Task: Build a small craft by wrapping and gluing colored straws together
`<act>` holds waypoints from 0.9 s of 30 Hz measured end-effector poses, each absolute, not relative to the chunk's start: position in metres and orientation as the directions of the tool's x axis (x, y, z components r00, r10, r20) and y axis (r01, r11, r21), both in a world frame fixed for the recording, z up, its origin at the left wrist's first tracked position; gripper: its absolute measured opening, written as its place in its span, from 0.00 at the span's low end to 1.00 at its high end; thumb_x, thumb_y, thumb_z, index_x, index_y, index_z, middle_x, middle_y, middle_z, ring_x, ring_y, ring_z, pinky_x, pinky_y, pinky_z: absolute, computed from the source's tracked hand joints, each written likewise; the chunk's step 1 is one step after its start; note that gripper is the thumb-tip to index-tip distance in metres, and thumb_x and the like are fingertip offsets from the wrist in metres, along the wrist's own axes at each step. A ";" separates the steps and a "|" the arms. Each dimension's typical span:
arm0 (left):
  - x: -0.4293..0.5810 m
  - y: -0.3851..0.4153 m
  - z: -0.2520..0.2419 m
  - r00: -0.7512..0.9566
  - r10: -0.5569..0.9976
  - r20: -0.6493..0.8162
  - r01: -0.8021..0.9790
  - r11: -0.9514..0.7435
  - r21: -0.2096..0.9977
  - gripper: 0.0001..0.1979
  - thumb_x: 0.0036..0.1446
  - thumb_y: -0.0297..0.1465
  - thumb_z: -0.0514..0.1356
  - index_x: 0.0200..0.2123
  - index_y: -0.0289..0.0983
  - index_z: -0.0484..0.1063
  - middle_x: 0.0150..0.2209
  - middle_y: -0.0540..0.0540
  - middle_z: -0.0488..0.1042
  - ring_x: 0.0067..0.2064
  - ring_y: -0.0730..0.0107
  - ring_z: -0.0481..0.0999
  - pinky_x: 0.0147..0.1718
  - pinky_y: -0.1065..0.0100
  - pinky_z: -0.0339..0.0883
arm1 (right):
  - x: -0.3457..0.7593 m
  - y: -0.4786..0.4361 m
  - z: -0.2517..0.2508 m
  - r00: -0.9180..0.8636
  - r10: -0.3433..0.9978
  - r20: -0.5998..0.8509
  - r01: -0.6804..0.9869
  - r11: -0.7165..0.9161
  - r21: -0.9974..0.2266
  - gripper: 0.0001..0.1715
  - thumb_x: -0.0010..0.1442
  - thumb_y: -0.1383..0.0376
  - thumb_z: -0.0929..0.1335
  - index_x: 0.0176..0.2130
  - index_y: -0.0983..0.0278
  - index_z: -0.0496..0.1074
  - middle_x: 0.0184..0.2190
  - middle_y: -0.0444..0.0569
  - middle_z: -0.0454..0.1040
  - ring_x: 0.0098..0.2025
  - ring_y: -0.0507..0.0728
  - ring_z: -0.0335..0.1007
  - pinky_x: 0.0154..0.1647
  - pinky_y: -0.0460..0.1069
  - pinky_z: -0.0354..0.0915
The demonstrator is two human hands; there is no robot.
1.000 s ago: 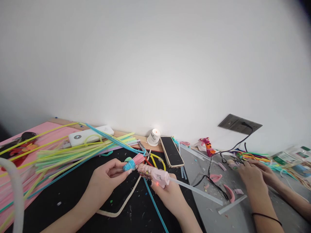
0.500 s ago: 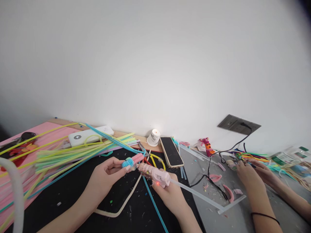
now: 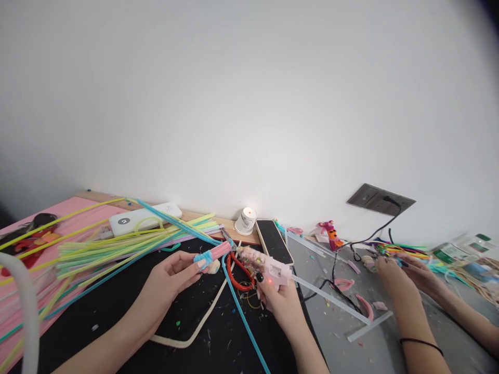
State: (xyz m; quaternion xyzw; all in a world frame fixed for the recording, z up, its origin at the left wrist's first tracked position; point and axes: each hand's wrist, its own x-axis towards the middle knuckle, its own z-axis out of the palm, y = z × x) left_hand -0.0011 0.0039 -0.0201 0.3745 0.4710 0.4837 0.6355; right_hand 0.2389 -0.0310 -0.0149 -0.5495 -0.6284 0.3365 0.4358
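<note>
My left hand [image 3: 177,278] pinches a small pipe-cleaner piece [image 3: 206,258], a pink bundle with light blue wound round one end and a pale round bit below. My right hand [image 3: 278,298] is wrapped round a pink glue gun [image 3: 268,267], its nozzle pointing left toward the piece but apart from it. A small red light glows on the gun's body, and a long clear glue stick [image 3: 331,298] sticks out of its back. Beneath the gun lie red-handled scissors [image 3: 237,278]. A blue pipe cleaner [image 3: 245,322] runs down across the black mat [image 3: 210,337].
Green and yellow pipe cleaners [image 3: 117,249] lie in a heap at left, by a white power bank-like box [image 3: 146,217]. A paper cup [image 3: 246,222] and a phone [image 3: 273,241] stand near the wall. At right, a co-worker's hands [image 3: 401,272] handle small parts beside a black cord [image 3: 335,270].
My right hand has drawn the glue gun to the right, away from the piece. The piece in my left hand has tilted slightly, and the red scissor handles now show more.
</note>
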 end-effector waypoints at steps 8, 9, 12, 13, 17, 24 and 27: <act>0.007 0.003 -0.017 0.119 0.960 -0.255 -0.217 0.276 0.936 0.16 0.38 0.40 0.72 0.27 0.37 0.74 0.29 0.49 0.81 0.37 0.62 0.81 0.34 0.71 0.72 | 0.220 -0.037 0.003 -0.093 0.972 0.217 0.467 0.235 -0.852 0.10 0.55 0.66 0.65 0.31 0.67 0.76 0.26 0.48 0.71 0.26 0.54 0.64 0.28 0.47 0.65; 0.007 0.003 -0.017 0.107 0.961 -0.253 -0.220 0.271 0.937 0.16 0.38 0.41 0.72 0.27 0.37 0.73 0.29 0.49 0.81 0.36 0.62 0.81 0.34 0.70 0.72 | 0.219 -0.037 0.004 -0.110 0.970 0.216 0.471 0.242 -0.848 0.10 0.55 0.67 0.65 0.31 0.67 0.76 0.25 0.47 0.71 0.26 0.53 0.64 0.29 0.47 0.65; 0.008 0.002 -0.017 0.084 0.965 -0.249 -0.216 0.261 0.941 0.16 0.38 0.41 0.71 0.27 0.38 0.74 0.29 0.49 0.81 0.36 0.61 0.81 0.34 0.70 0.72 | 0.220 -0.037 0.003 -0.134 0.965 0.225 0.507 0.262 -0.821 0.09 0.55 0.69 0.65 0.31 0.65 0.75 0.25 0.46 0.71 0.26 0.53 0.64 0.30 0.46 0.65; 0.008 0.002 -0.017 0.086 0.964 -0.250 -0.208 0.263 0.942 0.16 0.39 0.41 0.71 0.27 0.38 0.74 0.29 0.49 0.82 0.37 0.61 0.81 0.34 0.70 0.72 | 0.221 -0.037 0.003 -0.137 0.964 0.229 0.516 0.266 -0.814 0.09 0.55 0.69 0.65 0.31 0.65 0.76 0.25 0.45 0.71 0.27 0.53 0.65 0.30 0.46 0.66; 0.005 0.001 -0.013 0.104 0.957 -0.269 -0.196 0.285 0.938 0.15 0.42 0.41 0.70 0.29 0.38 0.75 0.30 0.48 0.82 0.39 0.62 0.80 0.36 0.71 0.72 | 0.222 -0.037 0.002 -0.166 0.965 0.205 0.497 0.262 -0.827 0.12 0.56 0.70 0.65 0.37 0.64 0.77 0.30 0.46 0.76 0.31 0.55 0.69 0.34 0.46 0.67; 0.004 -0.001 -0.012 0.139 0.941 -0.309 -0.254 0.336 0.907 0.14 0.47 0.42 0.67 0.30 0.38 0.76 0.31 0.46 0.81 0.38 0.63 0.81 0.34 0.73 0.73 | 0.222 -0.035 0.007 -0.217 0.962 0.166 0.472 0.252 -0.845 0.21 0.57 0.72 0.64 0.49 0.63 0.76 0.37 0.48 0.78 0.36 0.56 0.72 0.38 0.47 0.68; 0.003 -0.001 -0.015 0.167 0.934 -0.317 -0.286 0.353 0.891 0.13 0.50 0.42 0.65 0.29 0.38 0.75 0.31 0.46 0.81 0.38 0.65 0.81 0.33 0.74 0.73 | 0.223 -0.035 0.006 -0.208 0.965 0.158 0.495 0.243 -0.834 0.21 0.57 0.71 0.64 0.48 0.63 0.76 0.35 0.47 0.78 0.33 0.55 0.71 0.35 0.47 0.67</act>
